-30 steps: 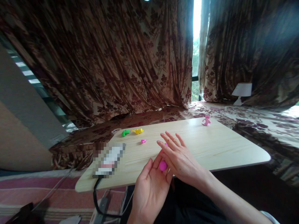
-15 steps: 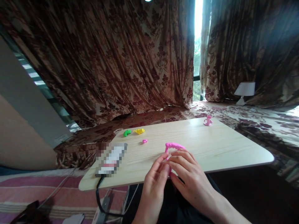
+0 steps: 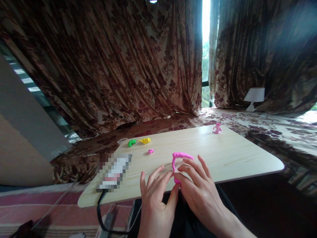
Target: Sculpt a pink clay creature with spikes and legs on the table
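Near the front edge of the table, both my hands work on a bent pink modelling clay piece [image 3: 183, 154]. One long arm of it stretches to the right and another curves down to a rounder lump between my fingers. My left hand [image 3: 158, 195] pinches this lower end between thumb and index finger, its other fingers spread out. From the right side, the thumb and index finger of my right hand [image 3: 199, 185] also press on the lump, while its remaining fingers are raised beside the long arm. My fingertips hide part of the lump.
On the pale wooden table [image 3: 235, 158] lie a green piece [image 3: 132, 142], a yellow piece [image 3: 145, 141] and a small pink bit [image 3: 151, 151]. A pink figure [image 3: 217, 128] stands at the far right corner. A blurred-out device [image 3: 115, 173] with a black cable lies at the left.
My left hand's fingers have spread, leaving thumb and index finger pinching. My right hand's fingers have lifted, so more of the pink clay shows. The view has shifted slightly.
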A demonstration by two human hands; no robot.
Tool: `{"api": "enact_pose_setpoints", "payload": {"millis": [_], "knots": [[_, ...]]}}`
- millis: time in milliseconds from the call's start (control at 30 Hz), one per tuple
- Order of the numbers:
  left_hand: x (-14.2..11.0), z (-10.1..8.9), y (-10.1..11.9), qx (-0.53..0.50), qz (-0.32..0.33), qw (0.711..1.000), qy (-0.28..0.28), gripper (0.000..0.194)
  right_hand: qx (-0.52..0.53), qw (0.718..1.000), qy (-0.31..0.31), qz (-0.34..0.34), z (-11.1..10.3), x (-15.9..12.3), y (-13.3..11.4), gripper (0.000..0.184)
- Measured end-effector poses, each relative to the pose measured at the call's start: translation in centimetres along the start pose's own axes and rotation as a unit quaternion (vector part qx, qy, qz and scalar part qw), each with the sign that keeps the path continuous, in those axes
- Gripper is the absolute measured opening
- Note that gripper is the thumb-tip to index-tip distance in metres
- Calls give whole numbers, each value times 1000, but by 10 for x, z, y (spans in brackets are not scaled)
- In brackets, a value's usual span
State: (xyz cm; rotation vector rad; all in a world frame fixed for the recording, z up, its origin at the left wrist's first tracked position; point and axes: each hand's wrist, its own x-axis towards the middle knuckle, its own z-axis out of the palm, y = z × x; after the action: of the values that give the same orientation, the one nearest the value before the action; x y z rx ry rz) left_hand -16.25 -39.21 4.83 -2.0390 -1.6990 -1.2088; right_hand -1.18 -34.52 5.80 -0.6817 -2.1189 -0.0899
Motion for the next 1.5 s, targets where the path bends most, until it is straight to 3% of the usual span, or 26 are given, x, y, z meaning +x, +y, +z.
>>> {"api": "enact_pose_setpoints", "payload": {"millis": [133, 333, 533, 733, 1033, 1267, 1500], "knots": [[2, -4, 4, 65, 46, 997, -15, 40, -15, 999, 22, -25, 2, -3, 2, 28], [3, -9, 8, 86, 58, 995, -1, 38, 5, 999, 26, -39, 1, -2, 2, 28], [2, -9, 10, 61, 63, 996, 0, 44, 43, 993, 102, -35, 1, -2, -2, 26], [4, -13, 13, 20, 69, 997, 41, 42, 70, 989, 126, -37, -4, 0, -4, 30], [5, -17, 18, -2, 90, 994, 64, 34, 77, 987, 137, -28, -3, -4, -4, 32], [2, -7, 12, 11, 61, 997, 47, 36, 95, 991, 97, -17, 7, -13, 4, 41], [3, -6, 10, 3, 54, 998, 34, 33, 216, 972, 72, 61, 10, -17, 6, 32]]}}
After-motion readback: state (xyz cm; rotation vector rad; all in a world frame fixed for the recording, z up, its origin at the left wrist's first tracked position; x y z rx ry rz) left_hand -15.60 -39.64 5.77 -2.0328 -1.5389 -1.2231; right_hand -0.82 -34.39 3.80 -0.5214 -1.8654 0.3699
